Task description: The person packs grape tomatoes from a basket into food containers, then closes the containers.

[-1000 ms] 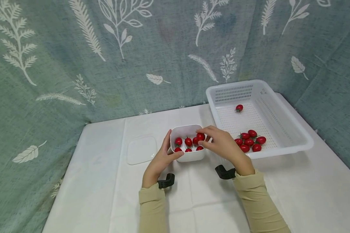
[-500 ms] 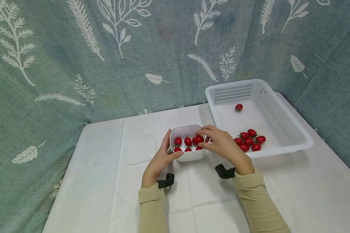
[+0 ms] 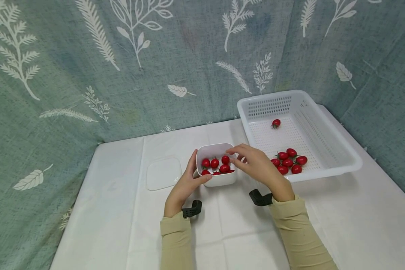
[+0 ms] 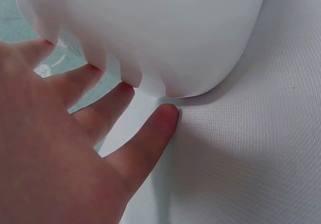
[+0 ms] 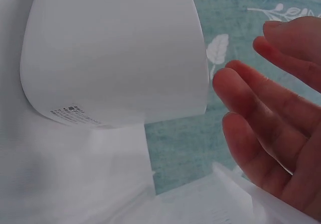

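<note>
In the head view, a small white square container [image 3: 219, 181] stands on the table with several red cherry tomatoes [image 3: 215, 163] inside. My left hand [image 3: 187, 183] rests against its left side, thumb at the front rim. The left wrist view shows the fingers [image 4: 108, 106] fairly straight, tips at or very near the white wall. My right hand [image 3: 254, 165] hovers at the container's right rim, its fingertips over the inside. Thumb and fingers are apart and loosely bent, with nothing between them in the right wrist view. The front wall partly hides the nearest tomatoes.
A large white perforated basket [image 3: 337, 170] stands to the right, with a cluster of cherry tomatoes [image 3: 288, 162] near its front and a single tomato [image 3: 276, 123] farther back. A clear square lid [image 3: 163, 174] lies left of the container. Green patterned cloth [image 3: 138, 93] hangs behind the table.
The right hand has let go of a cherry tomato inside the container, and its fingers have parted. The tomatoes at the container's right have shifted. The left hand stays put.
</note>
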{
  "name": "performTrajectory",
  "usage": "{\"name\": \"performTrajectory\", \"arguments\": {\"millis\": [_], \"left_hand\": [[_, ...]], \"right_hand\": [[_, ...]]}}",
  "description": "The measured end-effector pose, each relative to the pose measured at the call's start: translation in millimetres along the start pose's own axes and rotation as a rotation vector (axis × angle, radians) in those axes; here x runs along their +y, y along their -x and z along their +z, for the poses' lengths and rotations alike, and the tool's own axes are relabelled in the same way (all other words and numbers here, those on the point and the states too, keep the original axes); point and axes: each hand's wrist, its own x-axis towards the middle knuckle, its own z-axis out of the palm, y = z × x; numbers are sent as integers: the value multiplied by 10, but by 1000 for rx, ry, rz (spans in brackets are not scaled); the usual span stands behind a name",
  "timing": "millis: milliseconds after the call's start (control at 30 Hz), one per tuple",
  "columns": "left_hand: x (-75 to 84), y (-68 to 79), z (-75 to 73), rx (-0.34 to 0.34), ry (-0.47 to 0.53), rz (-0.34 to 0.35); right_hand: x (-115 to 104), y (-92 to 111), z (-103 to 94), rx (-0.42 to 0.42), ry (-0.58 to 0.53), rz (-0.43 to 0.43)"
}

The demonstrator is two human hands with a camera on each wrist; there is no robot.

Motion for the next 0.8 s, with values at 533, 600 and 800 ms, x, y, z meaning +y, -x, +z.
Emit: {"name": "performTrajectory", "arguments": {"millis": [533, 600, 800], "left_hand": [[155, 83, -51, -41, 66, -17], [93, 58, -52, -27, 57, -23], [31, 50, -39, -28, 56, -19]], "right_hand": [[-258, 68, -183, -149, -103, 53], [-274, 92, -216, -162, -116, 58], [-275, 123, -251, -117, -143, 23]]}}
